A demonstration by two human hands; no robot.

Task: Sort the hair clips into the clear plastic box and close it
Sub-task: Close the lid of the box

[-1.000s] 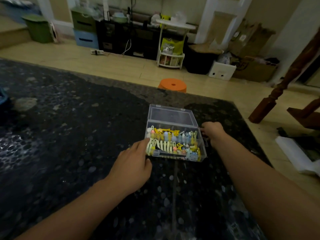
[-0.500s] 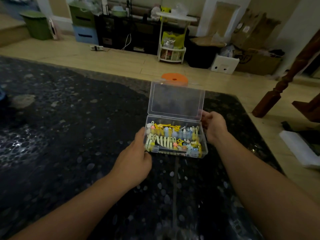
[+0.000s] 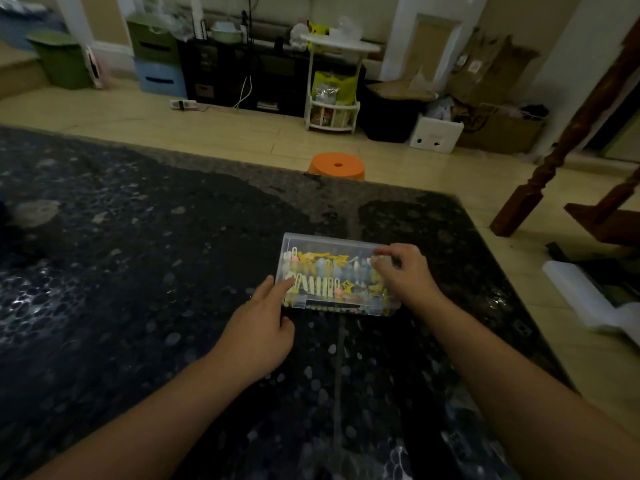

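Observation:
The clear plastic box (image 3: 332,249) lies on the dark speckled table (image 3: 138,271) with its lid down over the contents. Through the lid I see several yellow, white, pink and pale blue hair clips (image 3: 322,275) in rows. My left hand (image 3: 259,327) sits at the box's near left corner, its index finger pressing on the lid. Over the right end of the lid lies my right hand (image 3: 403,271), fingers curled and pressing down there.
Beyond the table's far edge stands an orange stool (image 3: 336,166). A white shelf rack (image 3: 332,98), drawers and cardboard boxes line the back wall. A wooden post (image 3: 540,181) rises at the right. White sheets (image 3: 595,299) lie on the floor at the right.
The lid, upright half a second ago, has come down onto the box. The box is back on the table. My right hand moved from the box's side onto the lid.

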